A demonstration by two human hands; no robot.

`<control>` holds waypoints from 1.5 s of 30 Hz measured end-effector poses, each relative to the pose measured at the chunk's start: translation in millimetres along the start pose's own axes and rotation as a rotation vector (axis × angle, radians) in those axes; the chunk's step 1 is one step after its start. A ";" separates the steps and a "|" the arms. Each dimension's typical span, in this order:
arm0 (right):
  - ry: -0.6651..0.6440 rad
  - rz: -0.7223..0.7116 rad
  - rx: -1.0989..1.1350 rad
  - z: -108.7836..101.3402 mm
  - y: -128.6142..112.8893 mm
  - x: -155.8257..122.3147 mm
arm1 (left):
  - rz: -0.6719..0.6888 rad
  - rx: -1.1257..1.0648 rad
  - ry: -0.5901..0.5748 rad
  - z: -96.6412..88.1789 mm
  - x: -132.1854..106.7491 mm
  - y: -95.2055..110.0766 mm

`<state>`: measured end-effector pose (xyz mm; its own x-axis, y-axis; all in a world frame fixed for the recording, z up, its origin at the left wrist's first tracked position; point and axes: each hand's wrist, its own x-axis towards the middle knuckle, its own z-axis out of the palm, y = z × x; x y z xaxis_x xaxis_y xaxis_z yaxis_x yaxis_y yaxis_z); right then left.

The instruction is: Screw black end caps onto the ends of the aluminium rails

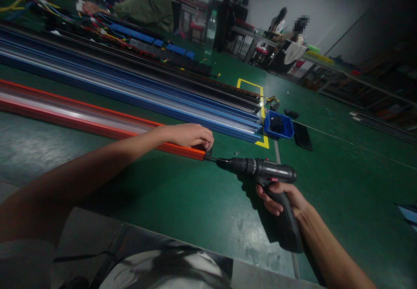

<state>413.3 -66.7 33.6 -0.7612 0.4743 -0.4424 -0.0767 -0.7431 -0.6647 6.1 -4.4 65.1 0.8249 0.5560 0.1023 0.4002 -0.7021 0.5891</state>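
My right hand point(283, 197) is wrapped round the grip of a black cordless drill point(273, 171), which lies level with its long bit point(217, 160) pointing left. The bit's tip meets a small black end piece point(208, 153) at the right end of an orange-red metal profile point(182, 151). Over that same end, my left hand point(192, 136) rests with fingers curled down onto the profile and end piece. What exactly its fingertips pinch is hidden. The profile runs off to the left along the green tabletop.
Blue and black profiles point(195, 108) lie side by side beyond the orange one. A blue bin point(288, 130) with black parts stands at their right end, beside a flat black object point(302, 136). Farther back are wiring, a plastic bottle point(211, 32) and a co-worker's green sleeve point(146, 4).
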 end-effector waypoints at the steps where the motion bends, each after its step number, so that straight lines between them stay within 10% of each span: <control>1: 0.006 0.004 0.003 0.1 0.0 -0.3 | 0.000 -0.001 0.001 0.1 0.0 -0.1; 45: -0.009 0.001 0.011 2.1 -1.4 -0.2 | -0.005 0.002 0.000 0.7 -0.4 -1.8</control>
<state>412.2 -66.7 35.9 -0.7667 0.4698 -0.4376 -0.0832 -0.7485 -0.6579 5.4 -3.7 63.4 0.8227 0.5597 0.0992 0.4053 -0.7000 0.5880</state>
